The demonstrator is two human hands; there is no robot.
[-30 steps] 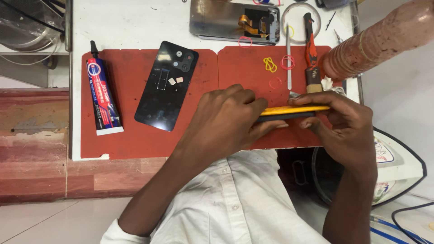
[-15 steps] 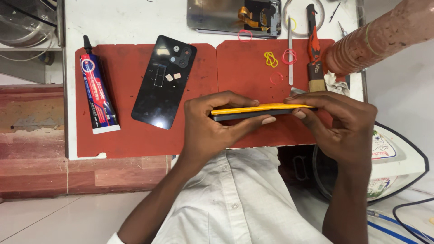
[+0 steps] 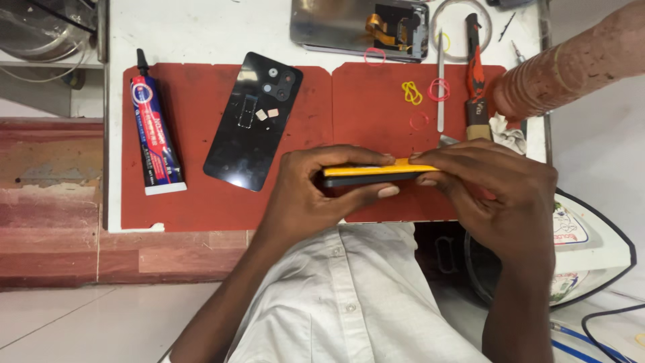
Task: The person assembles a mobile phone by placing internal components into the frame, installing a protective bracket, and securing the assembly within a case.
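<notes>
Both my hands are clamped on the yellow-edged phone (image 3: 376, 173), held edge-up just above the red mat (image 3: 201, 195), near its front edge & close to my chest. Left hand (image 3: 316, 191): thumb under, fingers curled over the top edge. Right hand (image 3: 490, 195): fingertips pinching the phone's right end, thumb under it. Looks like I'm pressing the two halves together along the seam, tho the seam itself is hidden behind my fingers, so can't say how flush it sits.

To do this well, I reckon: even squeeze along the whole edge, not one corner; keep the phone level; walk the pinch along bit by bit; no twisting, as the body may flex.

Around me: black back cover (image 3: 254, 121) lies flat on the mat w/ small bits on it, glue tube (image 3: 156, 138) left of it, rubber bands (image 3: 411, 92) further back, red-handled tool (image 3: 475, 74) at right, an opened device (image 3: 359, 27) on the white table (image 3: 201, 30).
</notes>
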